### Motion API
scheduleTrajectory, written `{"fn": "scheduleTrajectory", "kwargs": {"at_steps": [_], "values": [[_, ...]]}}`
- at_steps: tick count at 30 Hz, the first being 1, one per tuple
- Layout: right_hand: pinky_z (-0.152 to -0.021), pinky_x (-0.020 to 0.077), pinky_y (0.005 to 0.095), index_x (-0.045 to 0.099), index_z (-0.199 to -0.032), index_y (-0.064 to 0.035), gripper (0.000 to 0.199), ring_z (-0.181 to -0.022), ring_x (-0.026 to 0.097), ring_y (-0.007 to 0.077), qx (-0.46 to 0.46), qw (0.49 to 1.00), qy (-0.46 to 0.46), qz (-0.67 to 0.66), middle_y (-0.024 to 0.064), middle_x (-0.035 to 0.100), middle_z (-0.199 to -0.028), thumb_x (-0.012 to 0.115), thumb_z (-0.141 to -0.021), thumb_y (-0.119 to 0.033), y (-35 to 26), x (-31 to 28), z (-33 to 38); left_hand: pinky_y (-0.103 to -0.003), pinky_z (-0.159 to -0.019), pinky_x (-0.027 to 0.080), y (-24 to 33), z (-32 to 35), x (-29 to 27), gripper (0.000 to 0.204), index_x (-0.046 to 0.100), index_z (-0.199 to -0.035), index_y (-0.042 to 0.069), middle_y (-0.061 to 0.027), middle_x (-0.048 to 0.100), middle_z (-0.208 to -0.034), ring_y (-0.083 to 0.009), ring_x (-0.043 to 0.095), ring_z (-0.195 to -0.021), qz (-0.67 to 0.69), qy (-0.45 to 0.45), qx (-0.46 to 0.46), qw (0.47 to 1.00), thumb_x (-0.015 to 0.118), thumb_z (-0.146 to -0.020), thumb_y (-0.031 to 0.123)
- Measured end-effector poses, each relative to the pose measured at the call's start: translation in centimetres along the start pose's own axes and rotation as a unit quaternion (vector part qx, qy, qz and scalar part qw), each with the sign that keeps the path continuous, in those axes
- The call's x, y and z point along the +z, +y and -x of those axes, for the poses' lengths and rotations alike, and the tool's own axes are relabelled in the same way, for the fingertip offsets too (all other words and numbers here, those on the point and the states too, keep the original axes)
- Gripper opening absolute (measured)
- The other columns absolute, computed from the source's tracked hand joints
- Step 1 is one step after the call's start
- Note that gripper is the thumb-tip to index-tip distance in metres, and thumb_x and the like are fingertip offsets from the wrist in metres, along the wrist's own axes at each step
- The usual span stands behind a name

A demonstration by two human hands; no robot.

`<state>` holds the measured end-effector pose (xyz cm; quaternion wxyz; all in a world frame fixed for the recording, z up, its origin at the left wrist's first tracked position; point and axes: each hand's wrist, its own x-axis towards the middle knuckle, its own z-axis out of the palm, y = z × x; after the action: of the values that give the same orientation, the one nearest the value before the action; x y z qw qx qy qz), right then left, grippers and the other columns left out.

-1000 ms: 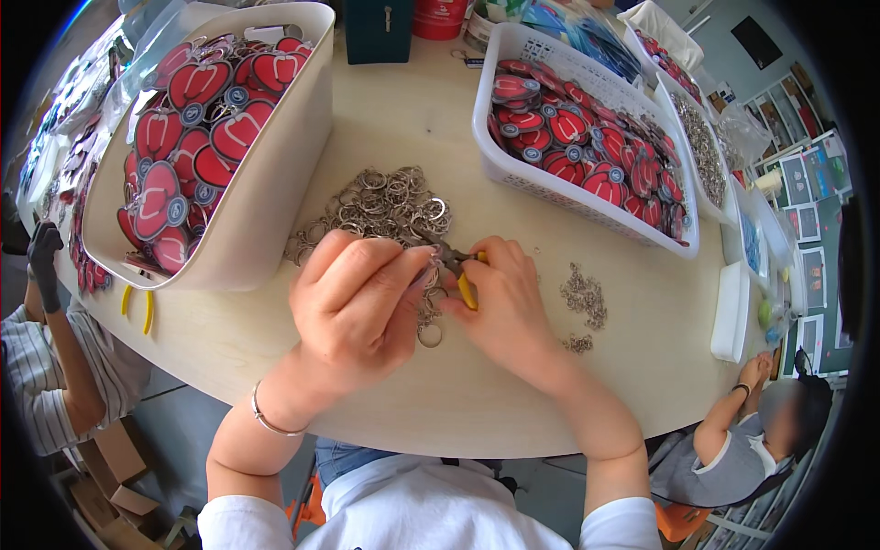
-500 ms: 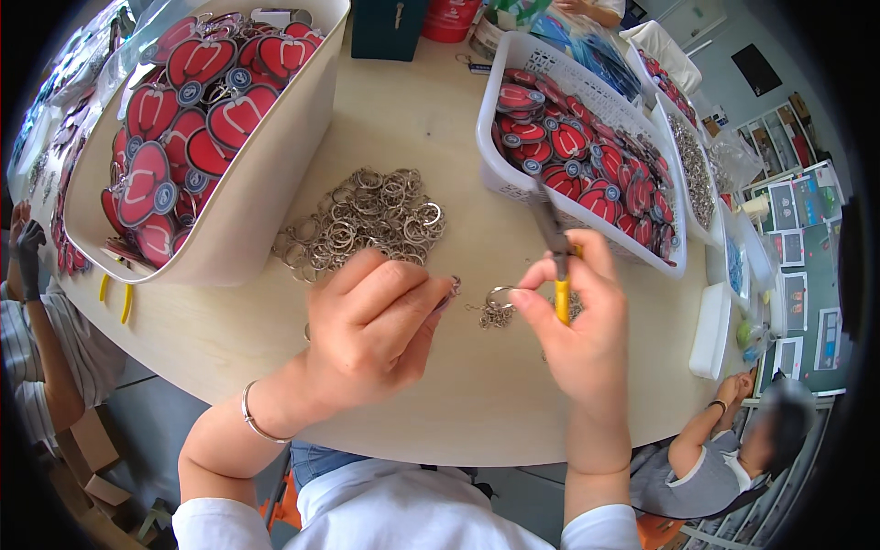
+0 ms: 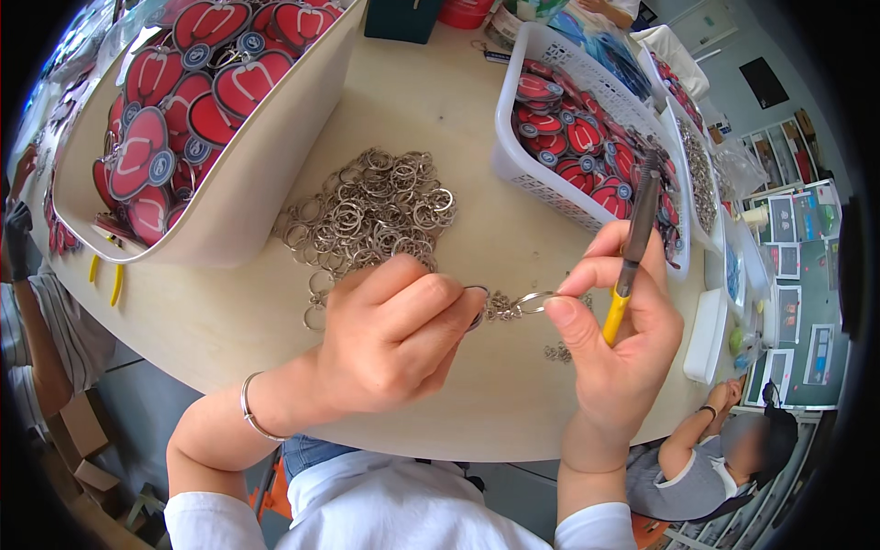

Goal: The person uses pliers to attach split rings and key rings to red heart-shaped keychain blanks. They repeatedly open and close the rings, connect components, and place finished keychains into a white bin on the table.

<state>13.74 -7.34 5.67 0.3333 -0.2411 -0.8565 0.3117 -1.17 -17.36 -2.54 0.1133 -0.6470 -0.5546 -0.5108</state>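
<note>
Starting at the far left, a cream tub [image 3: 247, 206] stands on the round pale table [image 3: 458, 119], filled with red heart-shaped tags [image 3: 147, 151] — its open side leans toward the person, it seems so that the tags are easy to take. Near it, at the left table edge, lie two small yellow pieces [image 3: 105, 280]; what they are I cannot tell. Just right of the tub a pile of loose metal split rings [image 3: 371, 211] is spread on the table, close to the far side of the left hand [image 3: 390, 335], probably placed there so that a new ring is always within short reach. The left hand is closed into a loose fist and pinches a split ring [image 3: 478, 307] between thumb and forefinger, just above the near part of the table. From this ring a short chain [image 3: 502, 307] runs right to a second ring [image 3: 536, 301], which the right hand [image 3: 614, 339] pinches between thumb and forefinger, so the piece is stretched between the two hands and kept steady. The right hand also holds pliers with a yellow handle [image 3: 628, 257], parked upright under the other fingers — ready, I think, but out of the way. Far right stands a white basket [image 3: 541, 174] with more red tags, and beyond the near right table edge another person [image 3: 724, 449] sits lower down.
</note>
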Motion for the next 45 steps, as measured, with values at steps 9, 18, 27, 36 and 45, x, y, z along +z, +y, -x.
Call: {"fn": "scheduleTrajectory", "kwargs": {"at_steps": [9, 18, 27, 36, 45], "values": [[-0.074, 0.0440, 0.0287, 0.064, -0.082, 0.0020, 0.017, -0.083, 0.052, 0.0170, 0.009, 1.000, 0.003, -0.008, 0.0082, 0.052, -0.098, 0.077, -0.075, -0.008, -0.5, 0.2, -0.1, -0.027, -0.039, 0.036, -0.3, -0.1, 0.4, 0.036, 0.066, -0.082, -0.003, -0.0027, 0.049, -0.072, -0.0155, 0.044, -0.054, -0.002, 0.041, 0.036, 0.998, 0.066, -0.046, 0.004], [-0.076, 0.0433, 0.0285, 0.064, -0.079, 0.0005, 0.015, -0.083, 0.052, 0.0176, 0.018, 1.000, 0.014, 0.002, 0.0078, 0.051, -0.098, 0.076, -0.074, -0.007, -0.5, 0.2, -0.3, -0.028, -0.043, 0.037, -0.1, 0.0, 0.0, 0.041, 0.069, -0.086, -0.003, -0.0049, 0.054, -0.076, -0.0174, 0.047, -0.056, 0.003, 0.019, 0.032, 0.999, 0.068, -0.045, 0.000], [-0.076, 0.0433, 0.0287, 0.064, -0.078, 0.0003, 0.015, -0.082, 0.052, 0.0176, 0.030, 0.999, 0.025, 0.015, 0.0079, 0.051, -0.097, 0.076, -0.074, -0.007, -0.4, 0.0, -0.3, -0.027, -0.039, 0.033, -0.1, -0.3, 0.1, 0.035, 0.067, -0.081, -0.005, -0.0030, 0.050, -0.074, -0.0151, 0.042, -0.053, -0.004, 0.049, 0.055, 0.997, 0.068, -0.047, 0.003], [-0.075, 0.0444, 0.0299, 0.065, -0.080, 0.0010, 0.016, -0.084, 0.053, 0.0193, 0.053, 0.998, 0.005, 0.025, 0.0079, 0.052, -0.099, 0.076, -0.073, -0.009, -0.1, -1.1, 1.1, -0.025, -0.042, 0.035, 0.2, -0.9, -0.6, 0.035, 0.069, -0.078, -0.003, -0.0033, 0.056, -0.074, -0.0151, 0.047, -0.056, -0.007, 0.099, 0.067, 0.993, 0.067, -0.044, 0.002], [-0.062, 0.0452, 0.0383, 0.052, -0.062, -0.0022, 0.038, -0.073, 0.055, 0.0283, -0.123, 0.977, -0.120, 0.128, 0.0125, 0.057, -0.091, 0.079, -0.070, -0.028, 1.5, -1.7, 4.1, -0.030, -0.054, 0.040, 0.4, -0.1, -2.3, 0.047, 0.070, -0.099, -0.001, -0.0052, 0.056, -0.092, -0.0197, 0.049, -0.068, -0.026, 0.031, 0.103, 0.994, 0.068, -0.051, -0.006]]}}
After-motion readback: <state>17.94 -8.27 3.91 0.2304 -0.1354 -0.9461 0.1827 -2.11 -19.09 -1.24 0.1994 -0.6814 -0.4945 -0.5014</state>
